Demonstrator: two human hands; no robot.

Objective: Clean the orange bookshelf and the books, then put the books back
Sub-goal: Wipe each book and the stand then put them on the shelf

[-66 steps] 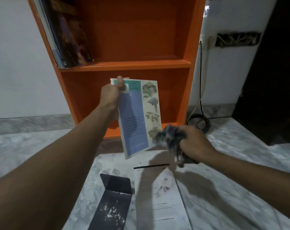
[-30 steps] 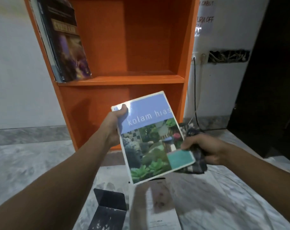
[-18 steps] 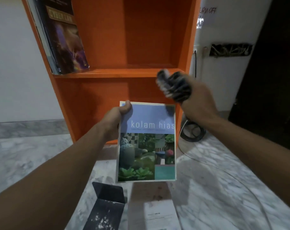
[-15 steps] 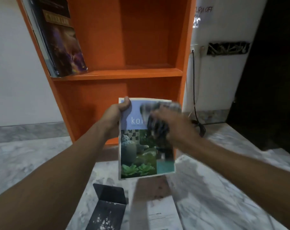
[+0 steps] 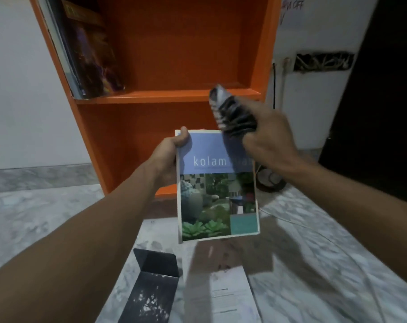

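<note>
The marble floor before the orange bookshelf bears a black bookend and a white paper. Closer to the bookshelf, the left hand grips the kolam book upright in its fingers, and the right hand clutches a striped cloth in its fingers by the book's top right corner. Against the bookshelf's left wall lean dark books.

The word "kolam" is showing in pale letters on the blue band of the book at the middle of the frame; the rest of its title is lying in shadow, unreadable. At the upper right, handwritten "OFF" is showing on a white notice. The title on the dark book at the upper left is blurring past reading.
</note>
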